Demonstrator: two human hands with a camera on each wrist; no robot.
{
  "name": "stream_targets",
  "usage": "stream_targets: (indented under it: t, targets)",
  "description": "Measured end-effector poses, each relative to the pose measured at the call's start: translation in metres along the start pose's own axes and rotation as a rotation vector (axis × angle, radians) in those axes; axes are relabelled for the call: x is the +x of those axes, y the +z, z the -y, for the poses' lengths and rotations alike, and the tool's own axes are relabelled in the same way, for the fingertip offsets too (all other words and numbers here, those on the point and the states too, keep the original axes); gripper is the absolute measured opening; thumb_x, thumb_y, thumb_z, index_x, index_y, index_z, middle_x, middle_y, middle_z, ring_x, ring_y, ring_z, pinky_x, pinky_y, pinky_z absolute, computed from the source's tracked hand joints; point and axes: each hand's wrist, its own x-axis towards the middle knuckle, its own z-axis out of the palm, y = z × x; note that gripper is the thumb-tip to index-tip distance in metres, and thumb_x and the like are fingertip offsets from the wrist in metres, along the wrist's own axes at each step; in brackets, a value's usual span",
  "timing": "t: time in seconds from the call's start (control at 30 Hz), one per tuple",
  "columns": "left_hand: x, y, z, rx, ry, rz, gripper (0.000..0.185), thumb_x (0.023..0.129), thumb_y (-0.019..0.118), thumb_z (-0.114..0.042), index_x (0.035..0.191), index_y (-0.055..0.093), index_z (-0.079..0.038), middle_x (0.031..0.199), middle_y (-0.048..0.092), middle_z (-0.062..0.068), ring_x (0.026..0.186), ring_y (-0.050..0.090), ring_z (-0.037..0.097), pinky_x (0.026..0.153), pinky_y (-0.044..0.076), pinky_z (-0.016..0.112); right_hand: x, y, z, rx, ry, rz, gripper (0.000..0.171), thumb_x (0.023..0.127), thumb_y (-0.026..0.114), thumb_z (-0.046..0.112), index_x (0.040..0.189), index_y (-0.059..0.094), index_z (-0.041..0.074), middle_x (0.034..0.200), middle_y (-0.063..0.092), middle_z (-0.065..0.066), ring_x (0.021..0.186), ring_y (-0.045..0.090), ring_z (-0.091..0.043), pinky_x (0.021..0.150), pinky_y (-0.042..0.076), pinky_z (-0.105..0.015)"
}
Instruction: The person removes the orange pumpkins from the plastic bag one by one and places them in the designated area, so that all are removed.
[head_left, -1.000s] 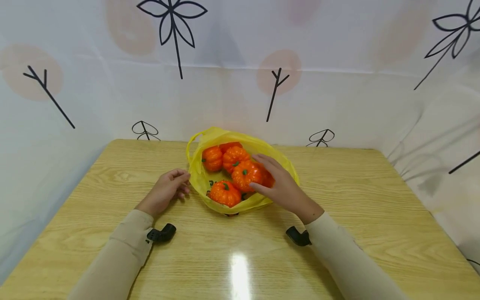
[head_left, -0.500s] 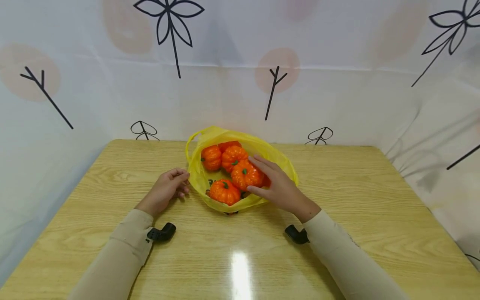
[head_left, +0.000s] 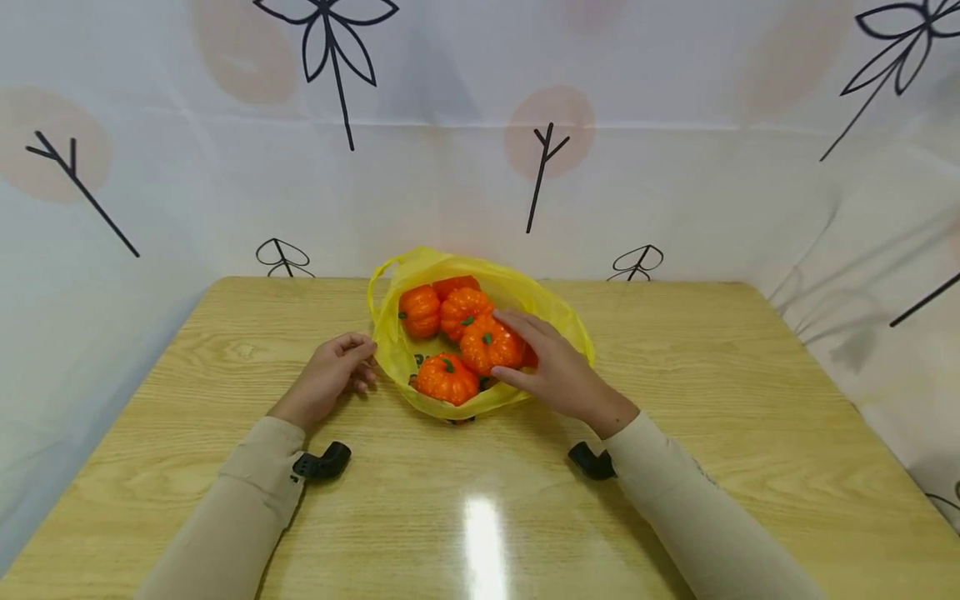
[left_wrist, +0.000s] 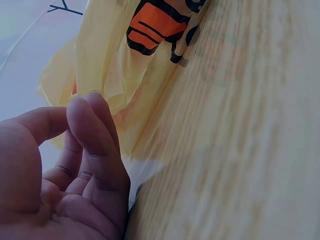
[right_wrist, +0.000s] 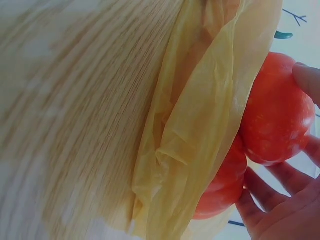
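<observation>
Pumpkins, small and orange, sit heaped in an open yellow plastic bag (head_left: 558, 312) at the far middle of the wooden table (head_left: 750, 433). The right hand (head_left: 558, 375) curls its fingers and thumb round one pumpkin (head_left: 489, 348) at its sides. It looks light and hard-shelled (likely hollow plastic), glossy enough to slip, so a grip across the ribbed flanks seems surest. The left hand (head_left: 330, 383) rests on the table with fingers loosely curled, its fingertips touching the bag's thin, limp film, which would crumple under any pull
</observation>
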Motion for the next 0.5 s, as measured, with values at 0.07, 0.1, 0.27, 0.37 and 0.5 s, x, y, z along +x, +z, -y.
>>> stream_targets:
  t: [0.07, 0.1, 0.27, 0.37, 0.5]
  targets:
    - [0.000, 0.000, -0.001, 0.000, 0.002, -0.004, 0.020, 0.106, 0.051, -0.027, 0.111, 0.055, -0.008, 0.093, 0.057, -0.001, 0.071, 0.062, 0.006, 0.061, 0.054, 0.021, 0.000, -0.001, 0.000, 0.000, -0.005, 0.001, 0.074, 0.092, 0.073, 0.038, 0.155, 0.037, 0.026, 0.161, 0.034, -0.007, 0.147, 0.034, -0.035, 0.113, 0.040, -0.056]
    - [0.000, 0.000, -0.001, 0.004, 0.004, -0.002, 0.021, 0.106, 0.051, -0.027, 0.111, 0.055, -0.008, 0.093, 0.057, -0.001, 0.071, 0.062, 0.006, 0.061, 0.054, 0.021, 0.001, -0.001, 0.000, 0.002, -0.003, 0.004, 0.073, 0.092, 0.073, 0.039, 0.155, 0.037, 0.026, 0.161, 0.034, -0.006, 0.147, 0.035, -0.034, 0.113, 0.040, -0.055]
    - [-0.001, 0.000, -0.003, 0.009, 0.003, -0.001, 0.021, 0.106, 0.051, -0.027, 0.111, 0.055, -0.007, 0.093, 0.058, -0.001, 0.071, 0.062, 0.006, 0.061, 0.054, 0.021, 0.001, -0.006, -0.001, 0.008, -0.032, 0.007, 0.072, 0.091, 0.074, 0.036, 0.153, 0.040, 0.023, 0.158, 0.038, -0.007, 0.145, 0.038, -0.032, 0.114, 0.041, -0.052]
    - [0.000, 0.000, -0.003, 0.011, 0.001, -0.004, 0.021, 0.106, 0.050, -0.027, 0.112, 0.055, -0.007, 0.093, 0.057, -0.001, 0.071, 0.062, 0.006, 0.061, 0.054, 0.021, 0.000, -0.010, -0.001, 0.017, -0.051, 0.007, 0.070, 0.091, 0.075, 0.035, 0.152, 0.043, 0.023, 0.155, 0.042, -0.008, 0.142, 0.042, -0.031, 0.112, 0.043, -0.050]
    - [0.000, 0.000, -0.003, 0.014, -0.006, -0.004, 0.021, 0.107, 0.050, -0.027, 0.112, 0.055, -0.008, 0.094, 0.057, -0.001, 0.072, 0.062, 0.006, 0.062, 0.054, 0.022, -0.001, -0.014, -0.002, 0.036, -0.058, 0.025, 0.069, 0.090, 0.075, 0.036, 0.150, 0.044, 0.023, 0.152, 0.045, -0.008, 0.139, 0.046, -0.029, 0.110, 0.046, -0.049]
